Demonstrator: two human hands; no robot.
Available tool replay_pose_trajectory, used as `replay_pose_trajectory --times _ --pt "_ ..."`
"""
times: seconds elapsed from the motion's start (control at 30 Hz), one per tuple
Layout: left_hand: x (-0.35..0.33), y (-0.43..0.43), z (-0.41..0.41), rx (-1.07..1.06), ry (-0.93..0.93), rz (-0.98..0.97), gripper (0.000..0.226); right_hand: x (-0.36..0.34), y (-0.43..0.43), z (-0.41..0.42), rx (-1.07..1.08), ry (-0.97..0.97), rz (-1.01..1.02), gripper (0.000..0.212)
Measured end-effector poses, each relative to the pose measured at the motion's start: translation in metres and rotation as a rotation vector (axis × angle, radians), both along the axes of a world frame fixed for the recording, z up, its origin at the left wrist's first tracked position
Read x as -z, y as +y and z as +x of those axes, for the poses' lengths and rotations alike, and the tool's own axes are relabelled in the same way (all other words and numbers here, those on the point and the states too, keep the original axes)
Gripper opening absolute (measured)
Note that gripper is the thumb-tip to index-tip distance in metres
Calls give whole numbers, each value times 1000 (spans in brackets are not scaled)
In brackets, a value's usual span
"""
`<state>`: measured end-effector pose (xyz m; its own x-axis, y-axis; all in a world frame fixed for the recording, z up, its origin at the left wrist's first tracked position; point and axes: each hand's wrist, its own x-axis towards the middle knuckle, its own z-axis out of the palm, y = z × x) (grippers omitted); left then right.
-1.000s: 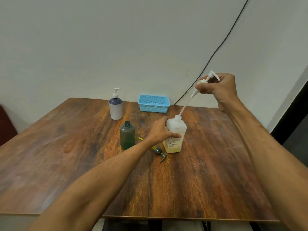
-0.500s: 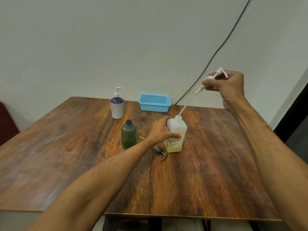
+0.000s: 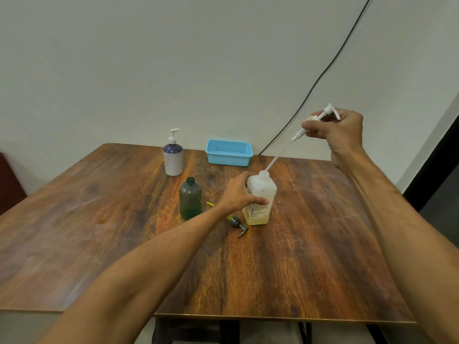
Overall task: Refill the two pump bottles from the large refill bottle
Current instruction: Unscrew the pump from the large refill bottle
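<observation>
The person's left hand (image 3: 236, 194) is gripping the large refill bottle (image 3: 263, 189), which is standing upright near the middle of the table (image 3: 298, 256). The fingers are curling round its far side and the thumb is lying across its front. A shallow layer of yellowish liquid is sitting at the bottom of the bottle. The right hand (image 3: 340, 130) is pinching the white pump head (image 3: 323, 115) in the air, above and to the right of the bottle. The pump is tilting, and its long dip tube (image 3: 275, 158) is slanting down with its lower end inside the bottle's neck.

Just left of the refill bottle, the green bottle (image 3: 190, 202) is standing with its neck open and a little green liquid at its bottom. A grey pump (image 3: 239, 225) is lying on its side beside the refill bottle's base. Farther back, a white pump bottle (image 3: 173, 157) is standing with its pump on. A blue basket (image 3: 228, 152) is sitting to its right at the table's far edge.
</observation>
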<state>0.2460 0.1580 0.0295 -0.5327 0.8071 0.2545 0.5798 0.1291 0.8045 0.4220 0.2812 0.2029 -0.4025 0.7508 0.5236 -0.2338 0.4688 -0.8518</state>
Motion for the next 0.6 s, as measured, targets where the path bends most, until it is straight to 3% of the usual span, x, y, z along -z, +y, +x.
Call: replay_pose_trajectory --times 0.3,0.6 --pt "2 2 -3 1 21 -3 82 12 0 -2 10 -47 -1 29" --pt "1 0 -2 11 22 17 76 23 22 27 78 148 -321 25"
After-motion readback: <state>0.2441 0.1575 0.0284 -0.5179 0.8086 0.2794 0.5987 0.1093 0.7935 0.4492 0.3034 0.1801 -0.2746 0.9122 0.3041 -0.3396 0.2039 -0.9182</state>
